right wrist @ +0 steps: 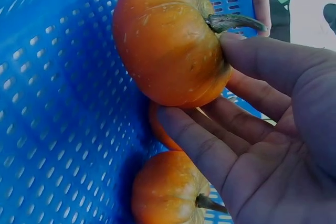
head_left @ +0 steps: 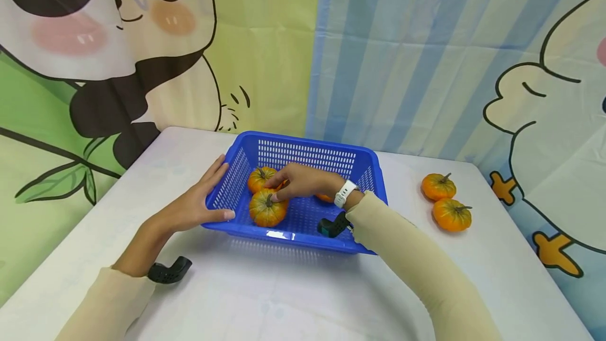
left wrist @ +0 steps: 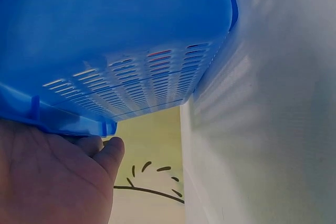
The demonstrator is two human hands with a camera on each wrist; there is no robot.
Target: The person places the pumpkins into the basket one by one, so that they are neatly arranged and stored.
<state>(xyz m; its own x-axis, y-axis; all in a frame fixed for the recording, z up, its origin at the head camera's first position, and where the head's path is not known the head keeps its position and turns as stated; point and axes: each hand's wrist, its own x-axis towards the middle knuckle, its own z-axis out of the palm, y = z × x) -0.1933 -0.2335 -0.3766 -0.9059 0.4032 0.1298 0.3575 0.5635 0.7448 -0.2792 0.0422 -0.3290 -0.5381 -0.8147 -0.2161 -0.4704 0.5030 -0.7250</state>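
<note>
A blue plastic basket (head_left: pixel 307 233) with slotted walls stands on the white table. Along its left rim lie the extended fingers of my left hand (head_left: pixel 194 207), the thumb over the front corner; in the left wrist view the palm (left wrist: pixel 58 177) is against the outer rim. Inside the basket, my right hand (head_left: pixel 303 180) grips a small orange pumpkin (head_left: pixel 268 214), thumb beside its stem and fingers at its far side. Another pumpkin (head_left: pixel 260 175) sits just behind it. A further pumpkin (head_left: pixel 324 198) is mostly hidden under the right wrist.
Two more pumpkins, one farther back (head_left: pixel 438 187) and one nearer (head_left: pixel 452 216), lie on the table right of the basket. Behind the table (head_left: pixel 265 293) hangs a printed curtain (head_left: pixel 379 67). A black wrist device (head_left: pixel 169 270) is at the left wrist.
</note>
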